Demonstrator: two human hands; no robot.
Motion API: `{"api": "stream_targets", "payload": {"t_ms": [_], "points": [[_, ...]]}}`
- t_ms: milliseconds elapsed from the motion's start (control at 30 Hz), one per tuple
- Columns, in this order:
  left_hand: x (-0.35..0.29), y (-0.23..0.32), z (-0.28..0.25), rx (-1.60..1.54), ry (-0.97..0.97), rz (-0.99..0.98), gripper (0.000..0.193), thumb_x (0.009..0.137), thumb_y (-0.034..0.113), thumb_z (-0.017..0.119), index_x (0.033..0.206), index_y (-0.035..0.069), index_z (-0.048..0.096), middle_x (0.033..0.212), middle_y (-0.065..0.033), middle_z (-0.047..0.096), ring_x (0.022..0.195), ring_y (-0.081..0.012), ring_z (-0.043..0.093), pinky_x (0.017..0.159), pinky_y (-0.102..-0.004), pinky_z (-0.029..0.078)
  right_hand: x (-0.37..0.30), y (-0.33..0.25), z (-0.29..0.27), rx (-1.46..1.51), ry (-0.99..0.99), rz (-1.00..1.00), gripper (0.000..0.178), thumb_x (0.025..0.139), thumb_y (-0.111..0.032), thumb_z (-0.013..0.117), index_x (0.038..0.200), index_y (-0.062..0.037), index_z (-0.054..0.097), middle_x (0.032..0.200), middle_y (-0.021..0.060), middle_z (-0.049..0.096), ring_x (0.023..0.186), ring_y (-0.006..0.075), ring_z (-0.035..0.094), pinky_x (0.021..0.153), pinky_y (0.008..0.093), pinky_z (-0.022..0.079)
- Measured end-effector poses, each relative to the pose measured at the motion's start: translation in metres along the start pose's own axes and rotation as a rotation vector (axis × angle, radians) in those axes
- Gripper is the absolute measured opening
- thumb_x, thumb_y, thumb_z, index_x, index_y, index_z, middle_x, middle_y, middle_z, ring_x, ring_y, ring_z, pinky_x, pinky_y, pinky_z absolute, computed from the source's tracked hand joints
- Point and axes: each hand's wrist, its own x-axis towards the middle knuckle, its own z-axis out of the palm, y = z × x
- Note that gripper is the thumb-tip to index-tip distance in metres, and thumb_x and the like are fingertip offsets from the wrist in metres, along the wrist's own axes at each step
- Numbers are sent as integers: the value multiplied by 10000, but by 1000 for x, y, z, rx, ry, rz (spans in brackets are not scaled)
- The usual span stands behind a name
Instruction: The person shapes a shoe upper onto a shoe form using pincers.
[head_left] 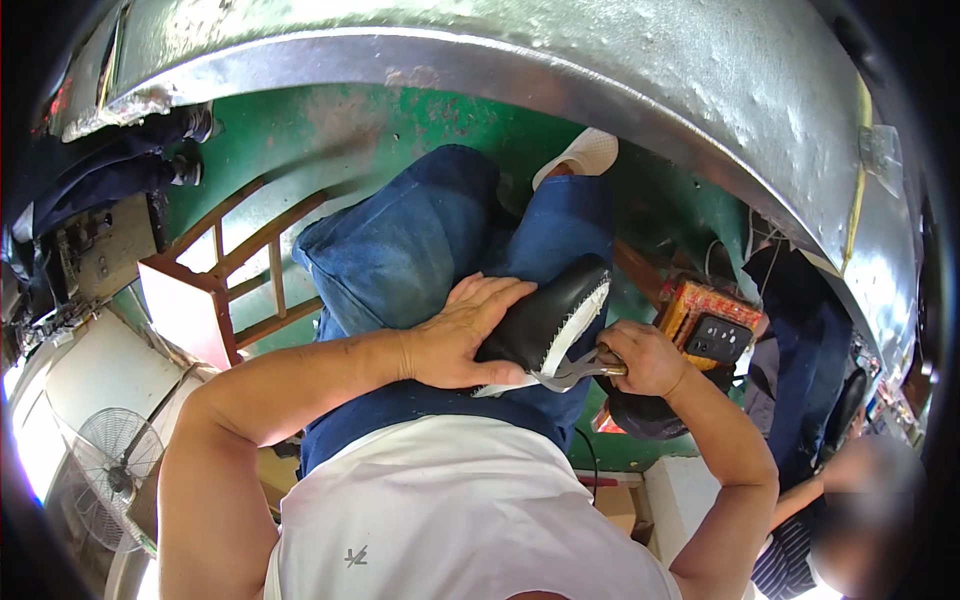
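Note:
A black leather shoe upper (pixel 540 312) lies across my lap, its jagged white lower edge turned to the right. My left hand (pixel 462 335) grips it from the left, fingers laid over the leather and thumb along the near end. In my right hand (pixel 648 358) are metal pliers (pixel 572 373), my fingers closed round the handles. The pliers' jaws meet the white edge close to my left thumb. Exactly how much material sits between the jaws is too small to tell.
A metal-covered bench (pixel 620 85) curves across the far side. On the left stand a wooden stool (pixel 190 300) and a fan (pixel 118 465). A power socket block (pixel 720 338) and a dark shoe (pixel 645 415) are at my right. Another person (pixel 800 525) sits at the lower right.

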Motion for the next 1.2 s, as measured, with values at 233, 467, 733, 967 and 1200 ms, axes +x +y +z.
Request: {"api": "stream_targets", "payload": {"t_ms": [233,467,733,967,1200], "points": [[11,13,-2,16,78,-170,1044,781,564,806,1559,70,314,1480,-230,403,1432,-417,339,1215,-621,120,5,21,13,-33,141,-82,406,681,-58,759,1055,-50,602,904,139,639,851,360,651,761,468,522],[9,11,0,-21,75,-182,1059,742,527,855,1561,100,337,1456,-210,426,1422,-402,357,1216,-619,133,-13,12,29,-26,93,79,409,659,-95,754,1038,-59,605,904,136,657,823,349,650,738,446,498],[15,21,5,71,99,-182,1030,725,539,862,1534,99,400,1408,-212,462,1377,-403,418,1214,-589,170,-35,1,76,-6,369,123,375,690,-67,758,1028,-78,595,828,86,613,745,325,642,668,447,506],[19,29,20,194,188,-147,951,746,462,873,1493,62,442,1362,-181,514,1313,-365,460,1177,-491,247,-54,-15,81,-18,283,287,375,730,-45,729,1083,-86,608,878,110,638,805,340,670,692,452,527],[14,40,28,187,242,-266,858,790,391,836,1464,25,451,1362,-206,530,1312,-387,475,1167,-502,283,-80,-84,54,409,260,608,354,916,-158,692,1206,14,585,928,137,672,810,289,678,726,369,542]]}}
